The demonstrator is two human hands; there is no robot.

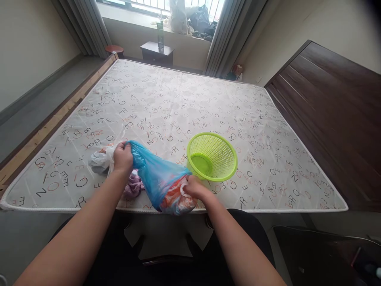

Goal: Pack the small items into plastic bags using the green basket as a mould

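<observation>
A blue plastic bag (154, 171) is stretched between my hands over the front edge of the mattress. My left hand (123, 157) is closed on one end of it. At the other end my right hand (195, 186) grips the bag beside a crumpled orange-and-white plastic bag (178, 198), which seems partly inside the blue one. A purple knitted cloth (133, 186) lies under the blue bag, near my left wrist. White and grey plastic bags (101, 159) are bunched just left of my left hand. Right of my right hand, a lime-green plastic basket (222, 161) sits tilted, its mouth toward me.
The letter-printed mattress (178, 107) spans the middle, with a wooden bed rail (56, 123) at left and a dark headboard (330, 119) at right. A small nightstand (156, 53) stands beyond it by the window. A dark chair or seat edge (166, 260) is below the mattress.
</observation>
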